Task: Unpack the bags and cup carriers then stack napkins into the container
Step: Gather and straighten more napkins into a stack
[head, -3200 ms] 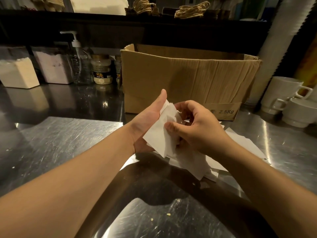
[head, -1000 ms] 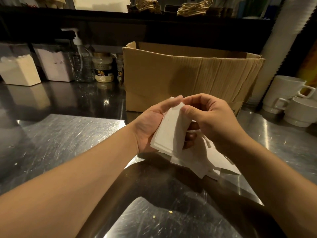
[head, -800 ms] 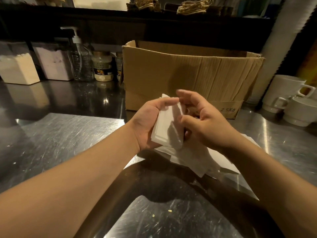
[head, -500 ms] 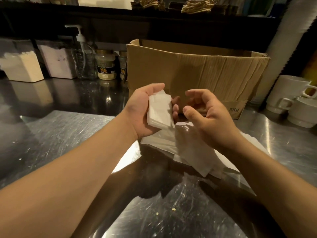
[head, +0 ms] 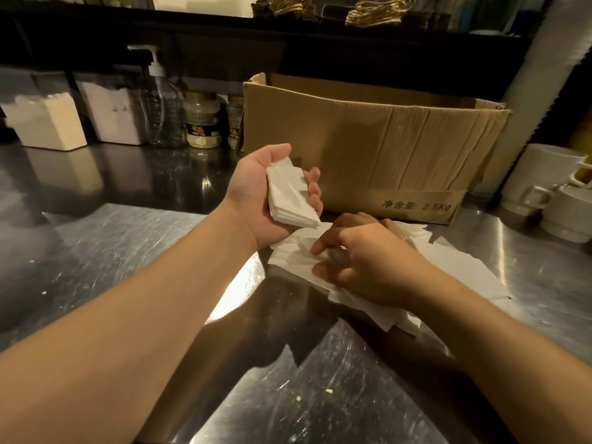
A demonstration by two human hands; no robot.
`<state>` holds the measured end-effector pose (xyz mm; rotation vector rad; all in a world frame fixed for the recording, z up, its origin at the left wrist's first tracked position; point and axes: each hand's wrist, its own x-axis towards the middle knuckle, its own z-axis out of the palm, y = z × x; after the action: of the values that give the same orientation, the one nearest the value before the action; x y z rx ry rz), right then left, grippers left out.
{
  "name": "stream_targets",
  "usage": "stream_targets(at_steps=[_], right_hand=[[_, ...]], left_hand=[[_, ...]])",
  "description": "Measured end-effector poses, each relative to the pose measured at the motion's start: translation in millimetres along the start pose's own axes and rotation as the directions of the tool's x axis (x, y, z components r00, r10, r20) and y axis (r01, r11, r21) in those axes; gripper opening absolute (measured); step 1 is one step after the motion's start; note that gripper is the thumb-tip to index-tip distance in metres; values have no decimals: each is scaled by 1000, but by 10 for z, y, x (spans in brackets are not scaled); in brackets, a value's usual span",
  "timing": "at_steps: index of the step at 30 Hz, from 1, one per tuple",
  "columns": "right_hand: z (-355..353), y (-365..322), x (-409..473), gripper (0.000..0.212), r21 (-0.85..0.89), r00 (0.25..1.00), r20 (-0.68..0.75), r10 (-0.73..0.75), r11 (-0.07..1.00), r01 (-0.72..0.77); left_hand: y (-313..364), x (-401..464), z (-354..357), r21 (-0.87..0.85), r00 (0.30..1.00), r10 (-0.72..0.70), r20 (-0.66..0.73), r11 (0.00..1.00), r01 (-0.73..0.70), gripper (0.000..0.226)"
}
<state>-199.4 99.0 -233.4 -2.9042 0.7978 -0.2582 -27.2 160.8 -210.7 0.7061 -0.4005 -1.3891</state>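
Above the steel counter [head: 96, 251], the left hand [head: 256, 193] cups a neat stack of folded white napkins [head: 290, 197], fingers curled around it. Just below, the right hand [head: 362, 264] presses loosely bent fingers onto the scattered napkins [head: 464, 270] lying before the cardboard box [head: 384, 139]

Our left hand [head: 256, 200] is raised, palm up, fingers curled (gripping); our right hand [head: 368, 267] seemingly presses down, fingers spread.

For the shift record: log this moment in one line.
left hand: holds white folded napkin stack | right hand: on loose white napkins | steel counter
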Motion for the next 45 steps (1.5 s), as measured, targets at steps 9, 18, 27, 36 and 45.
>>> stream_targets(at_steps=[9,18,27,36,45], right_hand=[[54,-44,23,29,-16,998,-55,1,1000,-2],[102,-48,30,16,9,989,-147,-14,1000,15],[111,-12,-18,14,-72,956,-265,-127,991,112],[-136,63,-118,9,776,943,-332,-23,562,287],[-237,-28,-63,28,971,874,206,439,21,-240]], left_hand=[[-5,13,-11,20,1000,-8,4,1000,8,46],[-15,17,-7,35,1000,-6,-16,999,6,46],[-10,8,-13,72,999,5,-45,997,-1,47],[3,4,-27,93,1000,-17,17,996,15,38],[-156,18,27,292,1000,-10,-21,956,16,45]])
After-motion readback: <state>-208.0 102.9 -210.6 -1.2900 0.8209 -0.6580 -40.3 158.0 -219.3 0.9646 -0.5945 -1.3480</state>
